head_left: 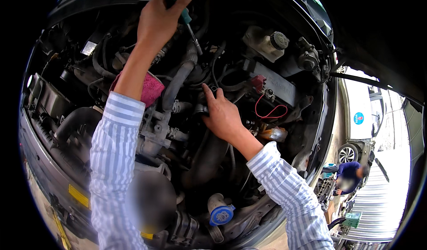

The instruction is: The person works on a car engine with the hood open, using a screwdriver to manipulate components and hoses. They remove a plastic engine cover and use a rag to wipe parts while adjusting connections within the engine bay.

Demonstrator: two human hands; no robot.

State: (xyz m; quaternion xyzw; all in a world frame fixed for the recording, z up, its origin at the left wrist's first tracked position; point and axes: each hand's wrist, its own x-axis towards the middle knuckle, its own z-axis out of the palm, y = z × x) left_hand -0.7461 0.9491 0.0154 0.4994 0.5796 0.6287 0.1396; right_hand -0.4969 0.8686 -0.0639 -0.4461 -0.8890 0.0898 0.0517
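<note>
My left hand (160,19) is raised over the back of the engine bay, closed round the teal handle of a nut driver (193,36). Its metal shaft slants down and ends in a thicker, socket-like tip near a ribbed grey hose (181,79). Lower and to the right, my right hand (223,116) grips the end of a black hose (201,109), its thumb and fingers on either side. The fingers' undersides and part of the hose end are hidden. A bright pink cloth (152,90) lies on the engine beside my left forearm.
Around my hands are a grey battery (278,85) with a red terminal cover, a red wire loop (271,112), a black-capped fluid reservoir (269,43) and a blue-capped filler neck (221,214). Beyond the right fender, another person (350,176) crouches near a white car (358,103).
</note>
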